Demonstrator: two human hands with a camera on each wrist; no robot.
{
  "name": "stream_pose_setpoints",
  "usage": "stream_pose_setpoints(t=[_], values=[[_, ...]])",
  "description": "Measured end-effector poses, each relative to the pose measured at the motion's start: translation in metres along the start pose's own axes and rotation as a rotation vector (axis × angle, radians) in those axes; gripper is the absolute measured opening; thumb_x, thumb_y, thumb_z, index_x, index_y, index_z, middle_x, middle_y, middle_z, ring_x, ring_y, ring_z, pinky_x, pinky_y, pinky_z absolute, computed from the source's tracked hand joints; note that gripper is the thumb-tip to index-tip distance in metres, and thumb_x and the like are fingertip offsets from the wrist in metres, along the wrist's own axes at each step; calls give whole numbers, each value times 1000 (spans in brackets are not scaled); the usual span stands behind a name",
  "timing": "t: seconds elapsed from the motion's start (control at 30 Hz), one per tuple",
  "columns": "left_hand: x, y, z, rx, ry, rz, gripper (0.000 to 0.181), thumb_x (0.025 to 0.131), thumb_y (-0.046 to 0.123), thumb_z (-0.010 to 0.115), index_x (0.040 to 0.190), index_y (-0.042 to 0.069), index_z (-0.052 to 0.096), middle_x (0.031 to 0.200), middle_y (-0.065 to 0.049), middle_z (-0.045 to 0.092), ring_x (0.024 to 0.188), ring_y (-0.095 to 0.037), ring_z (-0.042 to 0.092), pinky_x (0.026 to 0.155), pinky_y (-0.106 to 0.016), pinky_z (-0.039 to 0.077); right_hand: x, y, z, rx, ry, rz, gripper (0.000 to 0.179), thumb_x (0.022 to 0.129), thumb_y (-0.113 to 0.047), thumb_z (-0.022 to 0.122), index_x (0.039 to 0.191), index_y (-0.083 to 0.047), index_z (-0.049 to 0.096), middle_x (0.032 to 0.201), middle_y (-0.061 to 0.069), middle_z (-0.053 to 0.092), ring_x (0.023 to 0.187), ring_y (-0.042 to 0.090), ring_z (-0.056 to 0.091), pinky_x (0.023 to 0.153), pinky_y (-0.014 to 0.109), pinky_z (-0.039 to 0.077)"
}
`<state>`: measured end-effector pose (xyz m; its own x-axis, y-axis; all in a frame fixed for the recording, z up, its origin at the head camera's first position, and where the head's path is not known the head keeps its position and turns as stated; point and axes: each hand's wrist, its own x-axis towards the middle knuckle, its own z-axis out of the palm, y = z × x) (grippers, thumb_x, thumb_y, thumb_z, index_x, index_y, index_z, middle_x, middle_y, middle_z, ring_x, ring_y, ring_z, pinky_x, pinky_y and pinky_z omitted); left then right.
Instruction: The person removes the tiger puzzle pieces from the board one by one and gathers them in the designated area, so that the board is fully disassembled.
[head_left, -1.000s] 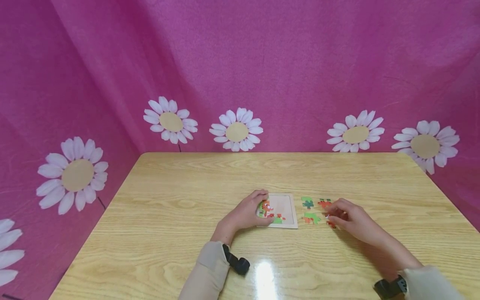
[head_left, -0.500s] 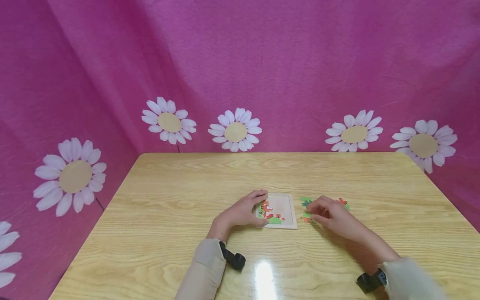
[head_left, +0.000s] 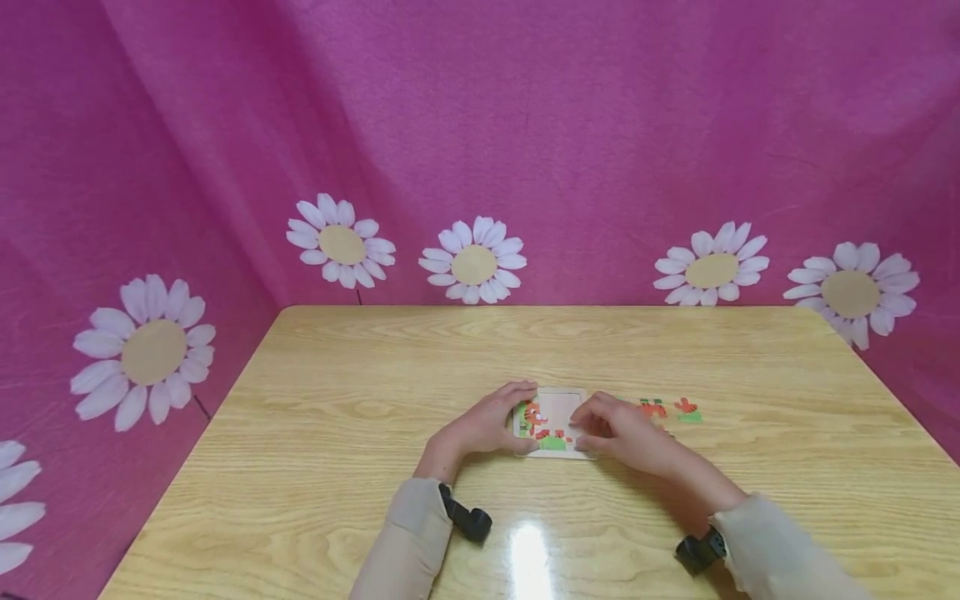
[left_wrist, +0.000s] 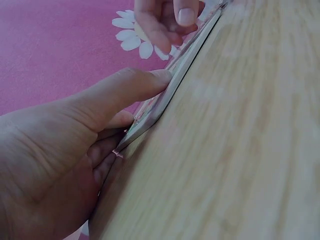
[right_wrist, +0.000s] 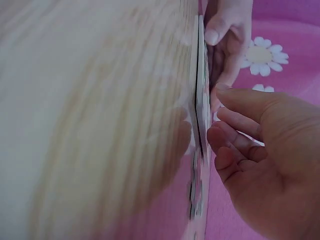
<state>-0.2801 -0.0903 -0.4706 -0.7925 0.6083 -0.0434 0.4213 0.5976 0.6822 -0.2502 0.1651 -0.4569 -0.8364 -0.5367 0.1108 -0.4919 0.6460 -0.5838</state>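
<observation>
My left hand (head_left: pixel 483 425) grips the left side of a square wooden jigsaw puzzle tray (head_left: pixel 562 393), thumb on the near rim and fingers on the far rim. In the left wrist view the thumb (left_wrist: pixel 145 82) lies along the tray's edge. Fitted jigsaw pieces (head_left: pixel 532 414) with an orange animal on green fill the tray's left and lower parts; pale bare wood shows elsewhere. My right hand (head_left: pixel 622 433) is over the tray's right edge, fingers bent, thumb and fingertips slightly apart. In the right wrist view I cannot tell whether it pinches a piece.
Right of my right hand lie loose orange and green jigsaw pieces (head_left: pixel 652 408) and another loose piece (head_left: pixel 687 410). The wooden table (head_left: pixel 390 358) reaches back to a pink curtain (head_left: pixel 570 125) printed with white flowers.
My right hand has moved left from the loose pieces to the tray's right edge, uncovering pieces on the right and hiding those nearest the tray. My left hand stays on the tray.
</observation>
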Motion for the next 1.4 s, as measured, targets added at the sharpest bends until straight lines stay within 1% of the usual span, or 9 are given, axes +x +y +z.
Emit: stream_pose_setpoints(t=[0.13,0.27,0.47,0.63,0.7,0.87,1.03,1.17,1.4], values=[[0,-2,1,5,3,-7,83,81,30,78,151,14,37,160,0,32,147,-20,32,122,-40,28,7,-5,4,4,-37,-37,23,87,-20,73,107,-9,67,94,-1,59,82,6,49,71,19,44],[-1,-1,0,8,5,-1,83,81,30,78,151,14,37,159,-1,33,147,-20,32,122,-40,28,12,-8,5,-3,-75,-60,20,89,-17,71,105,-6,66,92,0,57,80,5,48,69,18,44],[-1,-1,-1,9,6,5,82,81,28,78,150,12,37,159,-2,33,147,-21,33,122,-40,29,16,-13,8,-18,-98,-66,13,89,-12,71,99,-6,65,86,0,56,77,5,47,66,18,43],[0,-2,-1,2,11,2,82,81,28,79,150,12,38,159,-2,33,147,-20,32,122,-39,28,19,-14,8,-16,-111,-58,12,88,-8,70,97,-4,62,85,1,56,76,5,46,65,17,42],[0,-2,0,-2,10,1,82,81,28,79,150,12,37,160,-1,33,147,-20,32,122,-39,27,19,-14,8,-10,-113,-43,13,88,-7,70,97,-4,61,86,1,56,76,6,46,65,17,42],[-1,-1,0,-1,6,-2,82,81,28,79,151,13,37,160,0,32,147,-21,32,122,-39,27,19,-16,9,25,-97,-6,14,87,-6,71,95,-4,60,87,2,58,77,6,48,66,17,44],[0,0,-1,-4,2,-4,83,81,27,79,151,13,37,160,0,31,148,-22,31,123,-40,27,17,-18,11,68,-47,39,11,86,-3,71,93,-3,62,83,1,62,75,3,51,65,17,47],[0,0,-2,-3,-2,-9,83,81,28,79,151,13,36,160,-1,30,147,-22,31,122,-40,27,15,-19,12,66,-12,49,10,86,-2,70,92,-5,63,82,0,64,74,2,52,64,17,47],[0,1,-1,-1,-8,-14,83,82,29,78,151,13,36,161,0,29,148,-22,30,122,-40,27,13,-21,13,77,1,64,8,88,-1,67,92,-6,63,84,1,65,75,4,54,65,17,48]])
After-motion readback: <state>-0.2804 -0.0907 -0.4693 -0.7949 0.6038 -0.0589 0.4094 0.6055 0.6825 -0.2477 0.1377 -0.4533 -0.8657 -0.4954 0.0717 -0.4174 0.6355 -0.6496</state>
